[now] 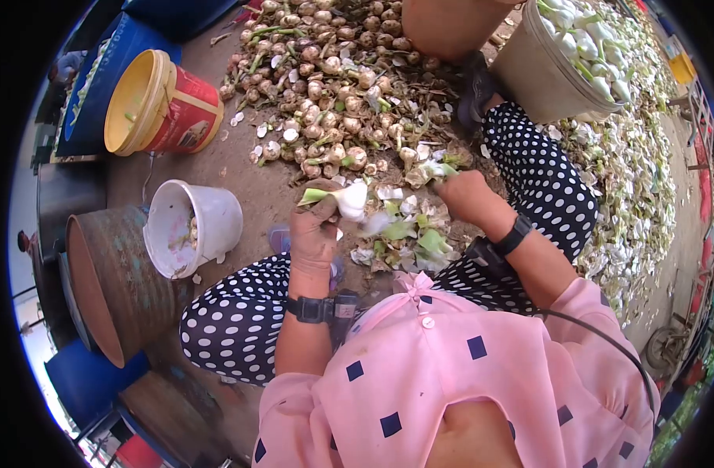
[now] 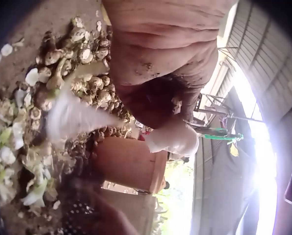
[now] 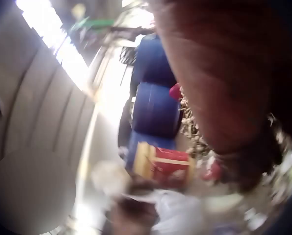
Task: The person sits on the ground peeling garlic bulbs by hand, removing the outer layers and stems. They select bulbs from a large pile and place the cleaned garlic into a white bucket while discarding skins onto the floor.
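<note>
My left hand (image 1: 314,230) grips a garlic bulb by its green stem. The bulb (image 1: 351,201) is white and smooth, and points to the right. In the left wrist view the bulb (image 2: 175,139) shows below the curled fingers. My right hand (image 1: 476,201) is off to the right, its fingertips at a white and green piece of garlic peel (image 1: 433,170). The right wrist view is blurred, with the right hand (image 3: 229,93) dark and its fingers curled. Between the hands a blurred white scrap of peel (image 1: 376,223) is above a heap of stripped leaves (image 1: 419,242).
Unpeeled garlic bulbs (image 1: 318,117) lie piled ahead. A bucket (image 1: 521,70) of peeled garlic stands at the far right, beside an orange-brown tub (image 1: 443,31). To the left are a white bucket (image 1: 224,218), a red and yellow bucket (image 1: 197,113) and a rusty drum (image 1: 131,265). Peel litters the ground (image 1: 646,195).
</note>
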`<state>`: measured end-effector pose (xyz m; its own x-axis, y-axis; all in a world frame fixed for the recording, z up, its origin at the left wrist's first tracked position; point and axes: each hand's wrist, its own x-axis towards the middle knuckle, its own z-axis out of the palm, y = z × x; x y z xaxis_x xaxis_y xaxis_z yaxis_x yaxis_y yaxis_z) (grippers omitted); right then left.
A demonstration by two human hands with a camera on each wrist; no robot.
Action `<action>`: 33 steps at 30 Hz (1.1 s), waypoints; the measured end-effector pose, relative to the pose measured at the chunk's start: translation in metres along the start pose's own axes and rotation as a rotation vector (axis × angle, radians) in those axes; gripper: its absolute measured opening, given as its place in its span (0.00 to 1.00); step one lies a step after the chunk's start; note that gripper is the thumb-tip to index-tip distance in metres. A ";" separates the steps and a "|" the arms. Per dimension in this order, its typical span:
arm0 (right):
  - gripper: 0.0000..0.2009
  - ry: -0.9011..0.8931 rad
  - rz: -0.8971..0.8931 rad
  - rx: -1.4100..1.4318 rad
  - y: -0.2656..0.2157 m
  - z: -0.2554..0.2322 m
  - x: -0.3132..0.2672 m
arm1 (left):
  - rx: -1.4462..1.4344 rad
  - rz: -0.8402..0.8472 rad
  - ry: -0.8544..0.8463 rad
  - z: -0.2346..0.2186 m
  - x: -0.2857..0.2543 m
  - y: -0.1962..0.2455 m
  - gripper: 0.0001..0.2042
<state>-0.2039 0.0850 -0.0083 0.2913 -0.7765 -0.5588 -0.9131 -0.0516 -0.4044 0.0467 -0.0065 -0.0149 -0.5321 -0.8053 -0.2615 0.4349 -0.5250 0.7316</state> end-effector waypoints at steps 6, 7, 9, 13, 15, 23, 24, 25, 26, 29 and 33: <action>0.36 0.176 -0.339 1.403 -0.044 -0.013 0.013 | 0.364 -0.042 0.067 0.014 0.006 -0.016 0.09; 0.35 0.143 -0.278 1.400 -0.041 -0.001 0.028 | 0.394 -0.033 0.099 0.016 0.007 -0.019 0.09; 0.34 0.104 -0.208 1.399 -0.034 0.014 0.042 | 0.372 -0.042 0.135 0.014 0.010 -0.021 0.08; 0.24 -0.195 -0.202 2.002 -0.035 0.019 0.046 | 0.254 -0.063 0.227 0.016 0.014 -0.021 0.08; 0.16 -0.207 -0.128 2.057 -0.043 0.029 0.052 | 0.227 -0.068 0.216 0.014 0.020 -0.022 0.07; 0.22 -0.114 0.089 0.050 -0.016 0.047 0.052 | 0.312 -0.014 0.477 -0.010 0.037 -0.015 0.04; 0.22 -0.118 0.087 0.046 -0.018 0.033 0.049 | 0.308 -0.013 0.481 -0.008 0.039 -0.017 0.04; 0.23 -0.006 0.012 0.691 -0.023 0.018 0.046 | 0.425 -0.092 0.388 -0.004 0.040 -0.019 0.06; 0.24 0.116 -0.061 1.340 -0.027 0.012 0.046 | 0.543 -0.177 0.291 0.001 0.038 -0.023 0.07; 0.25 0.076 0.083 1.563 -0.015 0.012 0.063 | 0.412 -0.104 0.108 0.023 0.040 -0.026 0.24; 0.19 0.573 -0.123 1.392 0.041 -0.080 0.063 | 0.311 -0.044 0.146 0.012 0.044 -0.022 0.33</action>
<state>-0.2464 -0.0163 -0.0019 -0.1035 -0.9615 -0.2545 0.1946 0.2314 -0.9532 0.0050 -0.0274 -0.0351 -0.4263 -0.8264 -0.3680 0.1598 -0.4692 0.8685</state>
